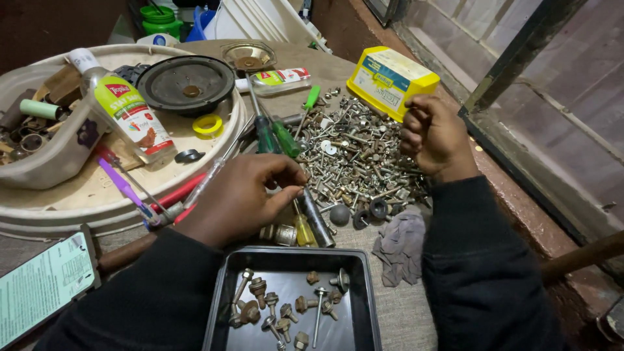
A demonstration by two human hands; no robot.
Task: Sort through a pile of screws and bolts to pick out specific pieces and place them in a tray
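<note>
My left hand (244, 195) hovers over the screwdrivers at the near edge of a heap of screws, bolts and nuts (354, 153), its thumb and fingers pinched together; what they pinch is too small to tell. My right hand (434, 135) is curled into a loose fist above the heap's right side, beside a yellow box (390, 78). Whether it holds a small part is hidden by the fingers. A black tray (292, 260) in front of me holds several rusty bolts and nuts (273, 309).
Green-handled screwdrivers (276, 133) lie left of the heap. A round wooden board (71, 201) carries a sauce bottle (127, 110), a black speaker cone (185, 81) and yellow tape (208, 125). A grey rag (400, 244), a phone (42, 283) and a window frame (513, 65) are nearby.
</note>
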